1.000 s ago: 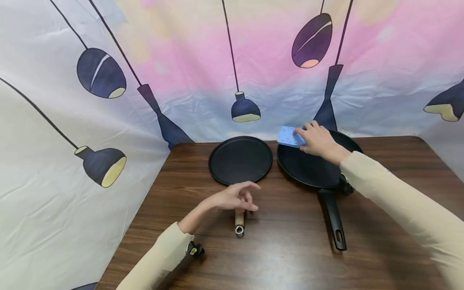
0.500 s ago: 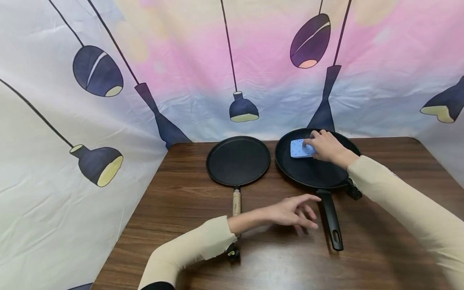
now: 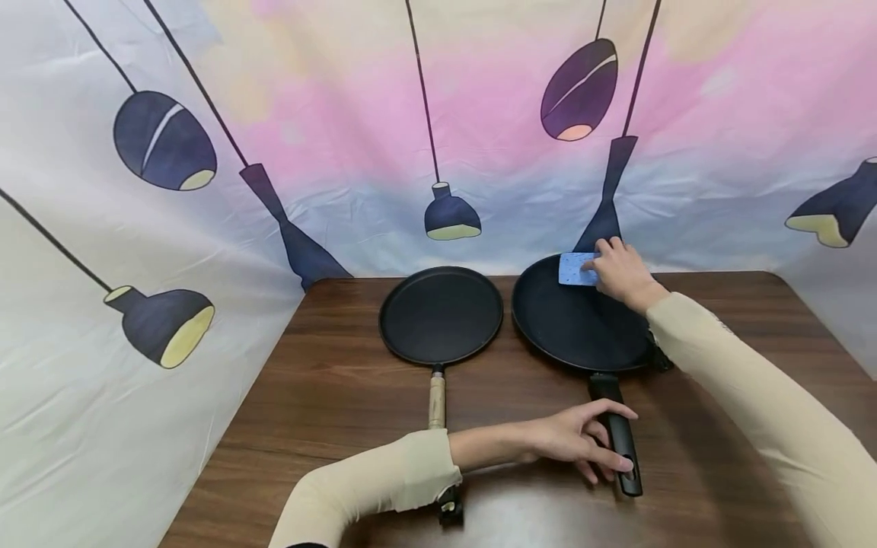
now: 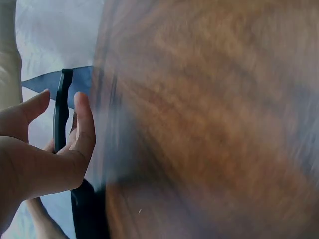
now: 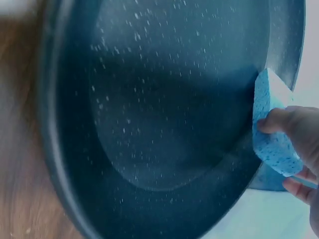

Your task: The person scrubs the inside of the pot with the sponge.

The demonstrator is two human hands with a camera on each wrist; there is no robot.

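Note:
My right hand pinches a blue sponge at the far rim of the large black frying pan. In the right wrist view the sponge lies against the pan's sloping side wall, and pale droplets or specks dot the pan's inside. My left hand is at the pan's black handle, thumb and fingers spread on either side. The left wrist view has the handle standing between thumb and fingers, which are not closed round it.
A smaller flat black pan with a wooden handle lies to the left, its handle end hidden by my left forearm. Both pans rest on a brown wooden table. A cloth backdrop printed with lamps hangs right behind it.
My left hand has moved right, from over the small pan's handle to the large pan's handle. The sponge went from the far left rim into the pan, then back to the far rim.

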